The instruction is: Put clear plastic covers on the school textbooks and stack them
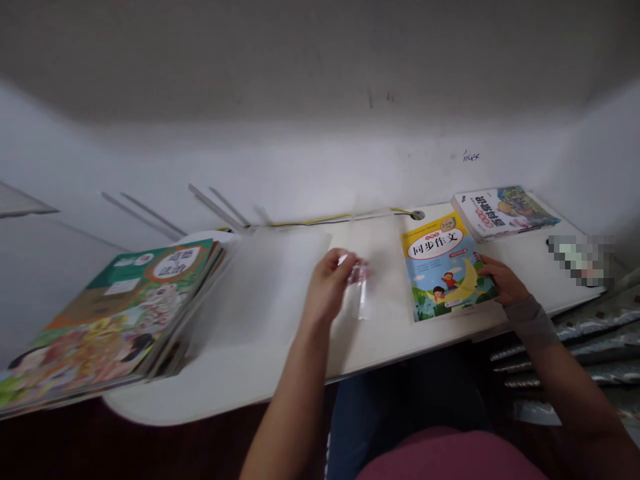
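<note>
The yellow book (440,267) lies right of the left hand (336,275), its long axis running away from the person; the right hand (503,280), nearer, grips its right edge. The left hand pinches clear plastic film (363,300), its outline faint over the white worktop (240,380). Fingers beneath the book are hidden; whether it touches the worktop cannot be told.

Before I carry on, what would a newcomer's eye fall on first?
First comes the yellow composition book right of centre, held at its right edge by the right hand. Next is the left hand mid-view, pinching clear plastic. At far left lies a colourful stack of textbooks.
</note>
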### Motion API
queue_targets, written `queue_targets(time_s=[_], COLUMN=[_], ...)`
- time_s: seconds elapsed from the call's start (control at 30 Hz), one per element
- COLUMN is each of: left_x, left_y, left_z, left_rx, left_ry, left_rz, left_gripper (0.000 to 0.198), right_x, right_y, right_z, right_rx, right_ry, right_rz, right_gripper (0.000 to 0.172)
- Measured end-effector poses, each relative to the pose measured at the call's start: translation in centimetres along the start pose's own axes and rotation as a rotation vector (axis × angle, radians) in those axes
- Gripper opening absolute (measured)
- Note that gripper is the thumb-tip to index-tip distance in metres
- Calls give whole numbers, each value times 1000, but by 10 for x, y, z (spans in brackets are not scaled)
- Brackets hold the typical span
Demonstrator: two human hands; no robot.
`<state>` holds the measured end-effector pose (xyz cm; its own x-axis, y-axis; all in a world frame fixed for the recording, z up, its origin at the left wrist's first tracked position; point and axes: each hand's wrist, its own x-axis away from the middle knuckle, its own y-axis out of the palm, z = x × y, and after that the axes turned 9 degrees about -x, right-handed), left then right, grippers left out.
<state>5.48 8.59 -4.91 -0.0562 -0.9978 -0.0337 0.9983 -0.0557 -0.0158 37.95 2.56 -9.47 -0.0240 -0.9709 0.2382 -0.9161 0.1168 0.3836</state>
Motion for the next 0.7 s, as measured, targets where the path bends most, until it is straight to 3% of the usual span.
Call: queue_targets(time_s=[0.07, 0.13, 0.23, 0.33, 0.4, 0.47, 0.57, 0.63, 0.7], left_x=[2, 6, 18, 28, 34, 37, 43, 46, 50], left_y=[-43, -75, -90, -80, -71, -62, -36, -5, 30], left_z=[-16, -32, -50, -58, -56, -51, -49, -57, -70], left_rx=[-268, -564, -1048, -1454, -1594, -1642, -1560, -1449, -1373], left_ry=[-37, -107, -160, -195, -150, 29, 421, 629, 716], left_rz=[97, 152, 146, 162, 182, 249, 315, 154, -104], left_gripper=[28, 25, 23, 35, 45, 51, 49, 43, 44], right_x=[-5, -8, -9, -8, -6, -5, -6, -9, -12], right_y=[-15, -24, -28, -26, -25, -24, -28, -34, -42], right_z=[10, 17, 23, 25, 26, 26, 26, 27, 29], right_rx=[-22, -29, -40, -28, 21, 109, 257, 419, 663], right_ry=[65, 98, 121, 114, 87, 53, -41, -181, -352], right_rz=[35, 49, 61, 103, 124, 131, 153, 231, 348], right_gripper=[44, 42, 43, 44, 42, 41, 41, 41, 46])
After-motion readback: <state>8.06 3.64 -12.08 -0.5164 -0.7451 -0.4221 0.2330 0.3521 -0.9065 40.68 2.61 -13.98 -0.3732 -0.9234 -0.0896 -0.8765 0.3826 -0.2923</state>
